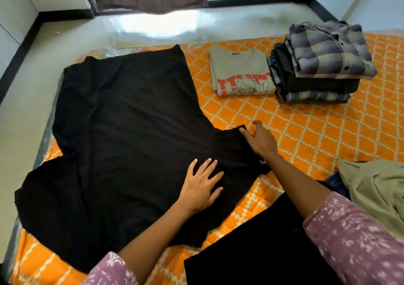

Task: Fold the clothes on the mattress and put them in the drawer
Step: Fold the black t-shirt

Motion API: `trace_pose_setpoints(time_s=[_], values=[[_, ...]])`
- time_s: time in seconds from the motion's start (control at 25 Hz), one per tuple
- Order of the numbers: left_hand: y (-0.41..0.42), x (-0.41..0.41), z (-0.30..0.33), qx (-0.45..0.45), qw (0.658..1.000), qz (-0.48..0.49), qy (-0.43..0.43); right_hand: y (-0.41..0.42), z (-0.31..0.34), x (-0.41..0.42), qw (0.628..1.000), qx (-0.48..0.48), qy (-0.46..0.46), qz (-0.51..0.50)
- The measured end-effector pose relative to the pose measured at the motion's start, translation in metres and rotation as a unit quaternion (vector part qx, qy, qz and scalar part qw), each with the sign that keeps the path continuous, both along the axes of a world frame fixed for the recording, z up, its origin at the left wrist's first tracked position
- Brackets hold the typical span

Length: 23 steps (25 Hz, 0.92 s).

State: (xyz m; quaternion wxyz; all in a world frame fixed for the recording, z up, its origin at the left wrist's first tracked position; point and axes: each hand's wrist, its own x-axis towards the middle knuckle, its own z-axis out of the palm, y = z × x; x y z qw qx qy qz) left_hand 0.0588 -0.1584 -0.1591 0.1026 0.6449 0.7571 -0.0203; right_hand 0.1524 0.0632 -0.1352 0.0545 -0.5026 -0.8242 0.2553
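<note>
So the left hand (200, 185) presses flat, fingers spread, on the black shirt (122, 136) while the right hand (260, 141) pinches its sleeve edge (folded stack (317, 65) well apart).

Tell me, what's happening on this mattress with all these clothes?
A person is folding laundry. A black T-shirt lies spread flat on the orange patterned mattress. The left hand presses flat on it near the collar end, while the right hand takes hold of the edge of one sleeve. Further back, a folded beige printed T-shirt sits beside a stack of folded clothes topped by a plaid shirt. An unfolded olive garment waits at the person's right. No drawer is in view.
</note>
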Motion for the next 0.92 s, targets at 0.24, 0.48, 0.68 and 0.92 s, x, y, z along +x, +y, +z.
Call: trace_pose_setpoints(time_s=[0.24,0.48,0.68,0.92], values=[[0.004,0.032,-0.015,-0.012,0.999,-0.022,0.031,0.042,-0.011,0.013,0.997,-0.02,0.044,0.055],[0.024,0.057,-0.006,0.039,0.998,-0.026,-0.044,0.05,-0.012,0.033,0.993,0.106,-0.047,-0.027],[-0.05,-0.064,0.013,0.215,0.933,0.272,0.101,-0.05,-0.005,-0.042,0.981,0.179,0.019,0.076],[-0.193,-0.18,0.011,0.127,0.683,0.712,-0.102,-0.268,-0.024,-0.135,0.897,0.112,-0.015,0.426]])
